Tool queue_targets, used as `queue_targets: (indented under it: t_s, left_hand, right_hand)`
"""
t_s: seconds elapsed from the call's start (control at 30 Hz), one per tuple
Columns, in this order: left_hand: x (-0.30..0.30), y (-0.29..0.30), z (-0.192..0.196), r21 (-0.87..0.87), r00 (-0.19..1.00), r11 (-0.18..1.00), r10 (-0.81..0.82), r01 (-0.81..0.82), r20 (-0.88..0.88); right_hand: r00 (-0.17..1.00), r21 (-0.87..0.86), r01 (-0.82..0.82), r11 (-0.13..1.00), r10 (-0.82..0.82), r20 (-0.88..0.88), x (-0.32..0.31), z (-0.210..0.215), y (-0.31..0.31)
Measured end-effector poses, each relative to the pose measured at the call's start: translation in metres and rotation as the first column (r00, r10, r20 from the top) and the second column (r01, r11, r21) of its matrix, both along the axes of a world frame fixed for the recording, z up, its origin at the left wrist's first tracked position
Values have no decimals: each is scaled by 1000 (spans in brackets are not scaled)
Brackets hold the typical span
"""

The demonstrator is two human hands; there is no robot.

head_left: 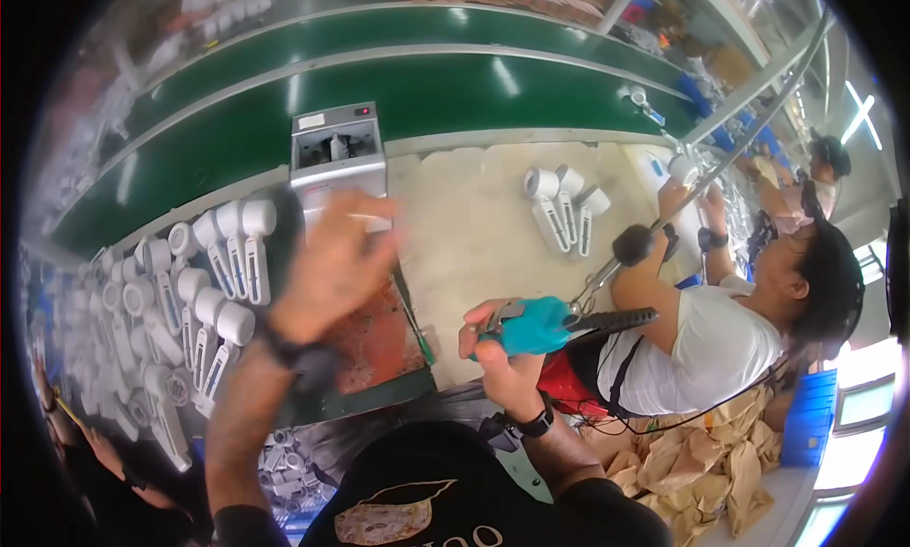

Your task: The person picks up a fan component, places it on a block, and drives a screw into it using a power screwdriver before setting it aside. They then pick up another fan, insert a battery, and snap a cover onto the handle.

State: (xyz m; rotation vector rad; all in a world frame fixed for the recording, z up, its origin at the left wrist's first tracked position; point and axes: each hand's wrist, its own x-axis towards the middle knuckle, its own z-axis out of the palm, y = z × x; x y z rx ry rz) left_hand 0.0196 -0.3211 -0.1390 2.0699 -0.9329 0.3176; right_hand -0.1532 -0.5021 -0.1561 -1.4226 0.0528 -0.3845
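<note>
Over there, head cam (L of the pair) sits on that person (417, 452), facing down & fwd from head ht. V. wide fisheye; edges bow twd rim. Black shirt (427, 466) nearest, at btm; L hand (334, 267) & R hand (507, 362) close, approx. mid-pic; tabletop (460, 225) just beyond; green strips (431, 87) far, up top.

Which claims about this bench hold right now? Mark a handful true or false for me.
1. The right hand holds a teal electric screwdriver. True.
2. A green-handled screwdriver lies left of the red mat. False: the green-handled screwdriver lies at the right edge of the red mat.
3. Three white handheld devices lie right of the metal box. True.
4. The nearest co-worker on the right wears black. False: a white shirt.
</note>
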Motion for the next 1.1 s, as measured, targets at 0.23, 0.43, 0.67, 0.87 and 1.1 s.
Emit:
queue_targets:
  t_s: [0.23, 0.43, 0.67, 0.87, 1.1]
  left_hand:
    - [25, -231, -82, 75, 898, 996, -14, 52, -439]
    - [24, -255, -90, 104, 827, 986, 164, -127, -538]
    - [5, -127, -44, 36, 952, 997, 77, -69, -295]
    - [-46, -10, -19, 112, 989, 989, 112, -101, -96]
    - [-51, 45, -36, 140, 949, 990, 19, 26, -313]
  right_hand:
    - [999, 12, 41, 999, -41, -22, -28, -6, -22]
    - [996, 10, 85, 996, -85, -3, -39, -5, -34]
    - [982, -108, 186, 976, -181, 57, -5, -14, -47]
    - [996, -12, 21, 1000, -20, 84, 28, -15, -40]
    - [963, 122, -190, 974, 161, 218, 77, 34, 9]
